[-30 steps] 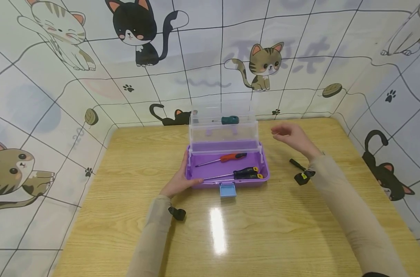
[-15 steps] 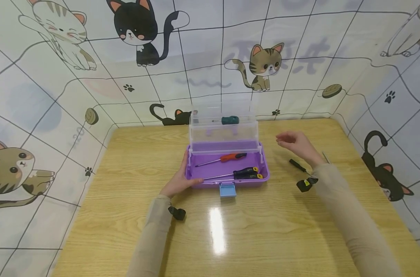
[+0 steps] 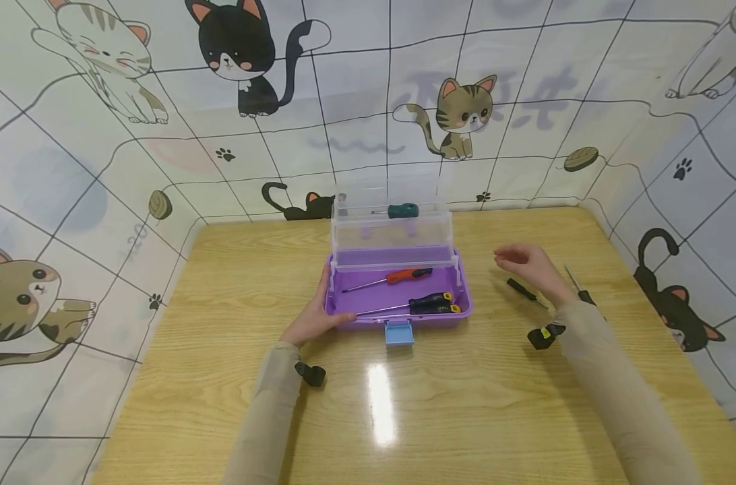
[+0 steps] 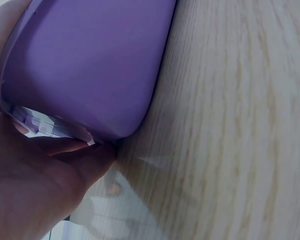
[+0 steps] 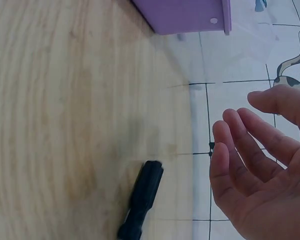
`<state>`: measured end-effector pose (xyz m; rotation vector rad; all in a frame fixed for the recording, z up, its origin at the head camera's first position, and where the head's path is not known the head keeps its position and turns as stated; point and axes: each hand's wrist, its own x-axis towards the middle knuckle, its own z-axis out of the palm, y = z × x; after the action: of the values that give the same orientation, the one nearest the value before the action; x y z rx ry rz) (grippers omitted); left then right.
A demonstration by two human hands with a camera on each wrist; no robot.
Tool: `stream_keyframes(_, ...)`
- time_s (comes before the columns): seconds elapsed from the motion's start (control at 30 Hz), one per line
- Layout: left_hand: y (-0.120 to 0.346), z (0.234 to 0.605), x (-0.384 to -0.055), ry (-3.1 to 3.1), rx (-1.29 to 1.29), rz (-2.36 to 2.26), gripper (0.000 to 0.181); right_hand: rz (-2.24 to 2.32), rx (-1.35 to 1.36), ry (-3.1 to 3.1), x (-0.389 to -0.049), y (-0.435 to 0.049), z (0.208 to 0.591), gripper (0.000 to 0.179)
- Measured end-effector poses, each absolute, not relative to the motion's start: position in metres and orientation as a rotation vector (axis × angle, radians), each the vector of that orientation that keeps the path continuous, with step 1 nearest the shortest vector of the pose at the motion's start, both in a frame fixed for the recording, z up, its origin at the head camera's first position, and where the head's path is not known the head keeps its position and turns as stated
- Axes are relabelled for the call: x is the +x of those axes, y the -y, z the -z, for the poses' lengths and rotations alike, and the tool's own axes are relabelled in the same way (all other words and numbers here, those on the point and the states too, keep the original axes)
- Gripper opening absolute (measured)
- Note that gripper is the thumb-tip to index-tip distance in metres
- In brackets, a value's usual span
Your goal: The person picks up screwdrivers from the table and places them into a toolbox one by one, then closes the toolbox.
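Note:
My left hand (image 3: pixel 312 315) grips the left end of a purple toolbox (image 3: pixel 363 275), thumb over the front rim and fingers along the side; the left wrist view shows the fingers at the purple wall (image 4: pixel 95 60). Inside lie a red-handled screwdriver (image 3: pixel 408 275) and two screwdrivers with black and yellow handles (image 3: pixel 430 300). A small teal-handled screwdriver (image 3: pixel 403 211) sits in the raised clear tray. My right hand (image 3: pixel 534 268) holds nothing, its fingers loosely bent in the right wrist view. It hovers near a black-handled screwdriver (image 3: pixel 521 289) on the table.
Another dark-handled screwdriver (image 3: pixel 585 296) lies farther right, partly behind the right sleeve (image 3: pixel 604 364). A blue latch (image 3: pixel 399 333) hangs at the box's front. The wooden table (image 3: pixel 234 283) meets walls covered in a cat-print sheet (image 3: pixel 356 101).
My right hand has drifted right and a little nearer, away from the toolbox. More of the far-right screwdriver shows beside the sleeve. The left hand and toolbox stay put.

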<state>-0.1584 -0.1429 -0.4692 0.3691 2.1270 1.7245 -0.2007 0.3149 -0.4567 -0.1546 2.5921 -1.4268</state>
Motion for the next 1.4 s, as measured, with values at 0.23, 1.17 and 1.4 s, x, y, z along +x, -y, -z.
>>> stream_keyframes(0.23,0.144,0.471,-0.158,-2.158,0.36,-1.689,0.121,1.398,-0.14,-2.624,-0.192,-0.321,0.461,0.043)
stream_keyframes(1.17,0.143,0.471,-0.159,-2.147,0.391,-1.701,0.121,1.306,-0.01,-2.703,-0.164,-0.35,0.487,0.043)
stream_keyframes(1.4,0.142,0.47,-0.16,-2.144,0.38,-1.705,0.122,1.288,-0.066,-2.745,-0.158,-0.354,0.492,0.042)
